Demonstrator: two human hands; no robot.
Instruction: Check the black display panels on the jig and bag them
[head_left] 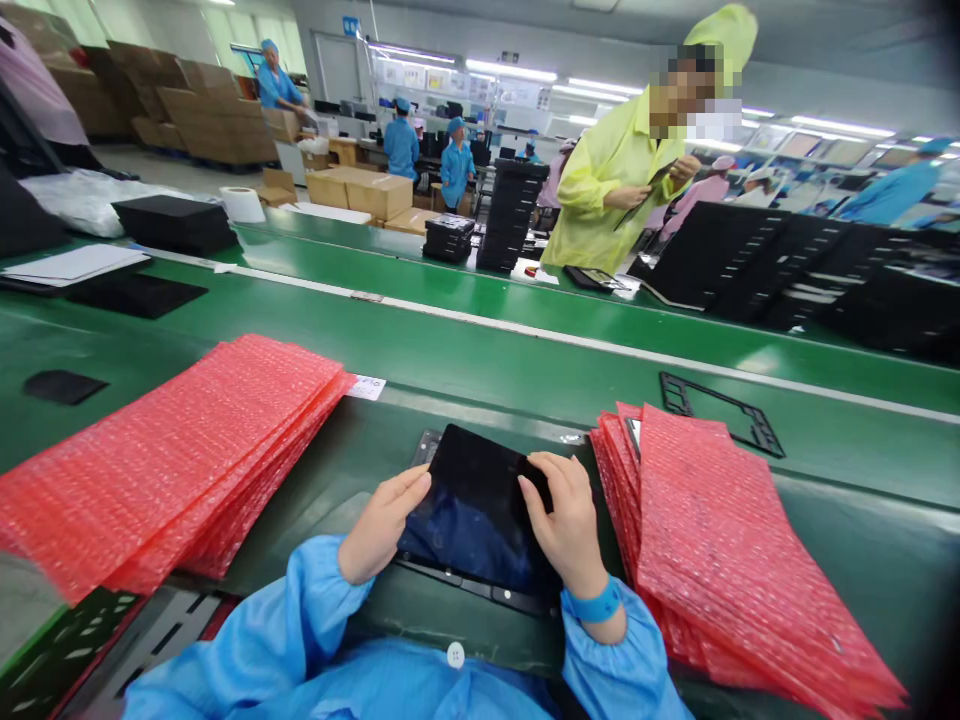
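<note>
Far left: a small black sheet was left flat on the green bench. Next, a pile of red bubble bags was fanned out at a slant, with a white label seen sticking out at its upper right corner.

Middle: a black screen was held between both hands, glossy face up, slightly tilted, over a dark plate whose near edge was left showing. Its left edge was pinched by the left hand, thumb and forefinger nearly closed on it, screen extending right from the fingertips. Its upper right part was covered by the right hand: fingers bent, thumb and forefinger tips set close together on the screen, most of it lying left of them. Whether the right edge was gripped cannot be told; it was hidden by the hand. A blue band was worn on that wrist.

Right: a second pile of red bags was stacked just beside, with a thin black frame laid behind it.
</note>
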